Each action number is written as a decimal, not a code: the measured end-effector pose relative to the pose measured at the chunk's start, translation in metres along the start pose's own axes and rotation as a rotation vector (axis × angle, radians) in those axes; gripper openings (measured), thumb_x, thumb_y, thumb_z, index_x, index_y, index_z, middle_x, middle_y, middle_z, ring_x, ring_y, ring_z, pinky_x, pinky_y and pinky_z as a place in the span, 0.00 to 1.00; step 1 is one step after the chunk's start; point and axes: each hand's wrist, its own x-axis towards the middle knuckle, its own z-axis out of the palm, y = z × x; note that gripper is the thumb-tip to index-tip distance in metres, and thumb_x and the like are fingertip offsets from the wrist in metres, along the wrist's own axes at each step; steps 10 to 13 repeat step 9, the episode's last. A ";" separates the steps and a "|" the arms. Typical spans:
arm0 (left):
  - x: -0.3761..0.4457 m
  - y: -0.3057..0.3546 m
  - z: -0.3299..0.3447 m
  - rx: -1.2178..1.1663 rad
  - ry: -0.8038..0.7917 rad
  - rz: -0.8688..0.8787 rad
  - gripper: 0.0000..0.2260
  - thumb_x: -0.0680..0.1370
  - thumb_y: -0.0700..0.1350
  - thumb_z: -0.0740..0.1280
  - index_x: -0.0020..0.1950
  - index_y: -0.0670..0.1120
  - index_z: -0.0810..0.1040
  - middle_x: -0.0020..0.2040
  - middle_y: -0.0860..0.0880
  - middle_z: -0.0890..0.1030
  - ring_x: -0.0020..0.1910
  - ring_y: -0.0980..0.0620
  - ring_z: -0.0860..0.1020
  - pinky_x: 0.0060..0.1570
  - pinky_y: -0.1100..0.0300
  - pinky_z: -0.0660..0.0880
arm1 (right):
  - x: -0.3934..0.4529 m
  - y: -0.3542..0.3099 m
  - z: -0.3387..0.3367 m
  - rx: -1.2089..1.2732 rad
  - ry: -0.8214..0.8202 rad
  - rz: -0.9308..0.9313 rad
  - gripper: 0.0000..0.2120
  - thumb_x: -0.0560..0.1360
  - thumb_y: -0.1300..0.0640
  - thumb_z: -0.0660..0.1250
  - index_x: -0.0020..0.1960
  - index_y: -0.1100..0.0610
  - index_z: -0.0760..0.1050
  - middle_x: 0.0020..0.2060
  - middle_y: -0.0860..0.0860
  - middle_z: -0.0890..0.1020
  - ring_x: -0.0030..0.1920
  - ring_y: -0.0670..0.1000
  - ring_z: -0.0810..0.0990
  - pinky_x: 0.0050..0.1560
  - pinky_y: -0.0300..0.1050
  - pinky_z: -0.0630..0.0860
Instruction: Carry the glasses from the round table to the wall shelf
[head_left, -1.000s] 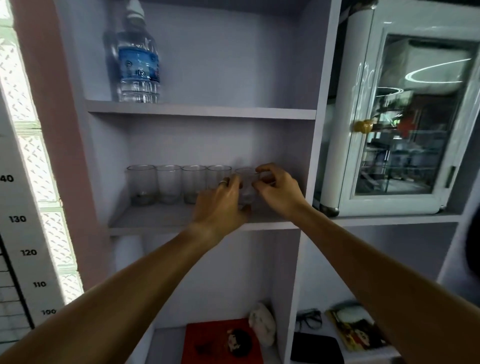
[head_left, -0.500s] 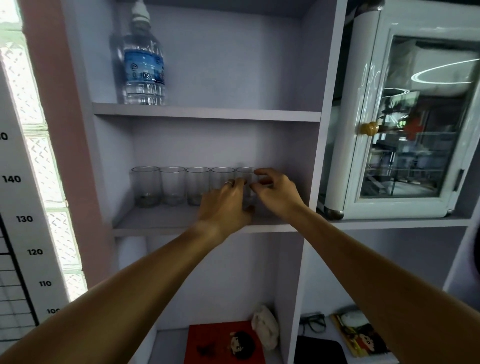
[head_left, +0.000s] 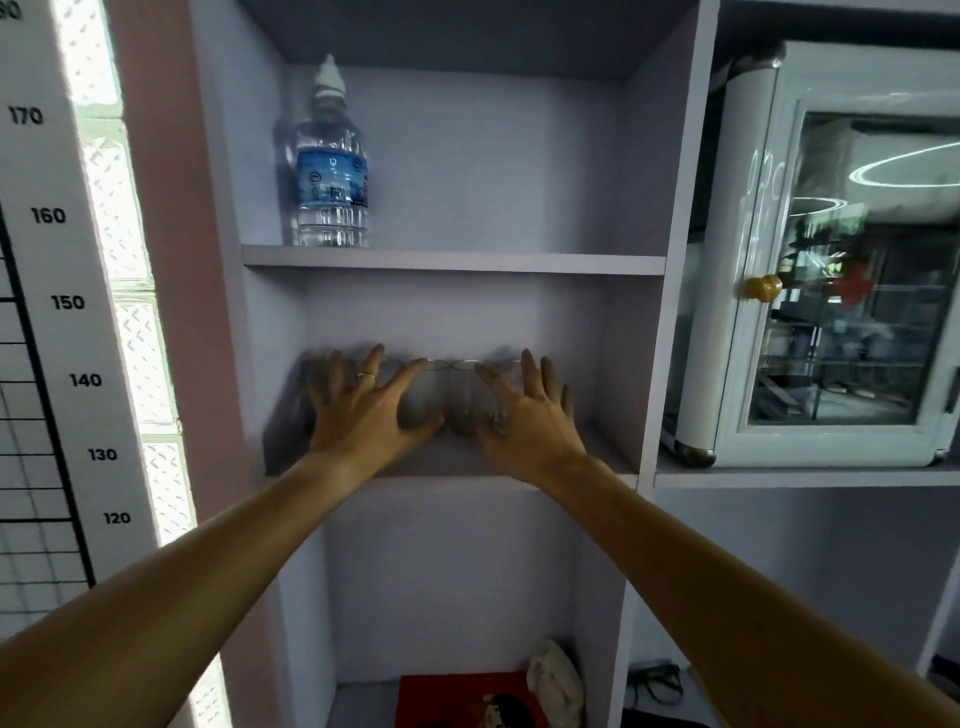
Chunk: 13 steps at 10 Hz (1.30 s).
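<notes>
Glasses (head_left: 457, 395) are already on the wall shelf (head_left: 452, 465), in a row along the middle board, directly below the water bottle (head_left: 331, 171)'s board. Left hand (head_left: 363, 410) and right hand (head_left: 524, 415) both have fingers spread wide in front of the row, gripping nothing; contact with the glass is unclear, blurred. Looks like final alignment: nudge from the bases, not the rims, keep the row back from the front edge. Visible glasses look empty, some hidden behind the hands. Bottle holds clear water, capped.
</notes>
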 end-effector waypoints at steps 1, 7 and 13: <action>-0.001 -0.007 0.006 0.010 -0.028 0.034 0.41 0.66 0.80 0.47 0.76 0.67 0.47 0.81 0.50 0.51 0.78 0.34 0.46 0.71 0.28 0.47 | 0.003 -0.004 0.005 -0.016 -0.025 0.023 0.35 0.78 0.43 0.61 0.79 0.37 0.48 0.80 0.58 0.39 0.79 0.63 0.35 0.76 0.68 0.39; -0.007 -0.014 -0.032 -0.177 -0.280 0.066 0.33 0.76 0.69 0.56 0.77 0.67 0.46 0.81 0.53 0.38 0.79 0.43 0.36 0.73 0.37 0.39 | -0.006 -0.019 -0.007 -0.141 -0.080 0.092 0.38 0.77 0.34 0.58 0.80 0.39 0.41 0.80 0.56 0.36 0.79 0.63 0.34 0.74 0.70 0.38; -0.043 -0.027 -0.022 -0.172 -0.025 0.211 0.35 0.74 0.68 0.53 0.78 0.56 0.59 0.81 0.47 0.55 0.79 0.42 0.53 0.75 0.42 0.55 | -0.043 -0.035 0.001 -0.006 0.014 0.068 0.34 0.78 0.39 0.60 0.79 0.39 0.48 0.81 0.53 0.42 0.80 0.59 0.38 0.74 0.68 0.38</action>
